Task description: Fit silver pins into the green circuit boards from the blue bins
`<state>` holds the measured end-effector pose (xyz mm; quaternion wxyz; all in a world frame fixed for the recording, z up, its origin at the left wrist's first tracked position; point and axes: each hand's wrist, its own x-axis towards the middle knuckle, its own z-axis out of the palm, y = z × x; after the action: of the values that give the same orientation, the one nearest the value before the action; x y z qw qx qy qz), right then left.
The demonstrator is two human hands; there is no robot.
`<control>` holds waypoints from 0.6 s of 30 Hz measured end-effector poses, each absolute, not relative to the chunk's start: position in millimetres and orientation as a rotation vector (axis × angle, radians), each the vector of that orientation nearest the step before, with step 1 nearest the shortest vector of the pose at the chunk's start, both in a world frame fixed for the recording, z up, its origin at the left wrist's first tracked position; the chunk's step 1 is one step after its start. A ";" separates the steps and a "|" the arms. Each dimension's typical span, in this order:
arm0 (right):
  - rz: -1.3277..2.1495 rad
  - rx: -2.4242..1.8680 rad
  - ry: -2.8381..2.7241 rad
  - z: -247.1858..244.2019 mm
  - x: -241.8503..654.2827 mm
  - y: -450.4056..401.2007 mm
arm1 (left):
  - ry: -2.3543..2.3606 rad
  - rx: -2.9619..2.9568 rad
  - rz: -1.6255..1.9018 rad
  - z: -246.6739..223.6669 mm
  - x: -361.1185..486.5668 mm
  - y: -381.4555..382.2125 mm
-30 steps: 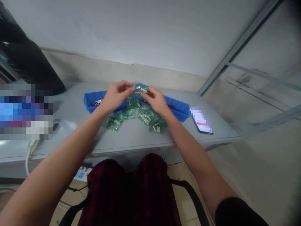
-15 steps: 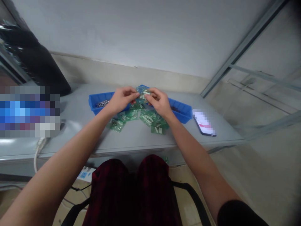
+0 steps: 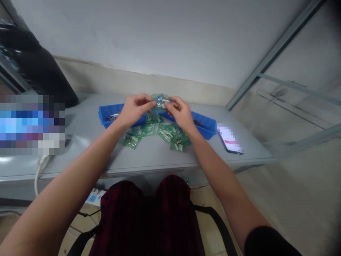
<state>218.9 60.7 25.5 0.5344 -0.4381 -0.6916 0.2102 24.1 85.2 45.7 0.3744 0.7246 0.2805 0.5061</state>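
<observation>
Between my two hands is a small clear-green plastic bag (image 3: 161,101) with white and metallic pieces inside. My left hand (image 3: 137,108) pinches its left side between thumb and fingers. On the other side, my right hand (image 3: 180,111) grips the bag's right edge, thumb toward the pieces. Below them, several similar filled green bags (image 3: 167,132) lie spread on the grey table (image 3: 149,156). A blue bin (image 3: 105,115) with shiny metal parts stands behind my left wrist, partly covered. Another blue bin (image 3: 206,124) holding dark small parts sits by my right wrist.
A lit phone (image 3: 229,138) lies to the right on the table. At the left are a dark bottle-like object (image 3: 50,74), a blurred-out item (image 3: 29,124) and a white cable (image 3: 38,174). A wall (image 3: 149,42) rises behind the table; a metal frame (image 3: 255,78) stands at the right.
The held bag now lies flatter and more spread between my fingers, with my hands slightly farther apart. The view has shifted a little; the bags on the table look unchanged.
</observation>
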 end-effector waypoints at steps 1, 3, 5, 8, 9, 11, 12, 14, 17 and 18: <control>0.458 -1.053 -1.637 25.2 218.9 62.3 | 0.701 1.847 1.307 45.1 24.8 85.4; 0.353 -1.073 -1.612 24.1 218.0 64.7 | 0.690 1.843 1.326 42.8 26.4 86.2; 0.291 -1.089 -1.609 22.1 216.1 66.2 | 0.711 1.856 1.330 40.3 27.9 86.3; 0.361 -1.095 -1.598 17.7 213.2 67.5 | 0.742 1.893 1.296 38.4 29.1 84.6; 0.418 -1.092 -1.584 16.6 212.5 67.4 | 0.735 1.906 1.279 38.4 29.2 83.8; 0.546 -1.075 -1.575 16.1 211.4 66.1 | 0.691 1.918 1.249 39.0 29.0 82.7; 0.605 -1.059 -1.586 16.9 211.0 64.9 | 0.664 1.921 1.231 39.4 28.7 82.6; 0.686 -1.011 -1.612 19.8 210.3 62.2 | 0.635 1.955 1.184 39.8 27.6 83.2; 0.740 -0.959 -1.603 24.1 209.3 59.6 | 0.690 2.075 1.138 39.5 25.6 85.2; 0.748 -0.953 -1.595 24.8 209.2 59.5 | 0.715 2.109 1.134 39.1 25.1 85.7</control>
<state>209.2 59.5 24.8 0.5390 -0.4008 -0.6707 0.3145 25.1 85.7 39.1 0.3161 0.8007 0.2714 0.4305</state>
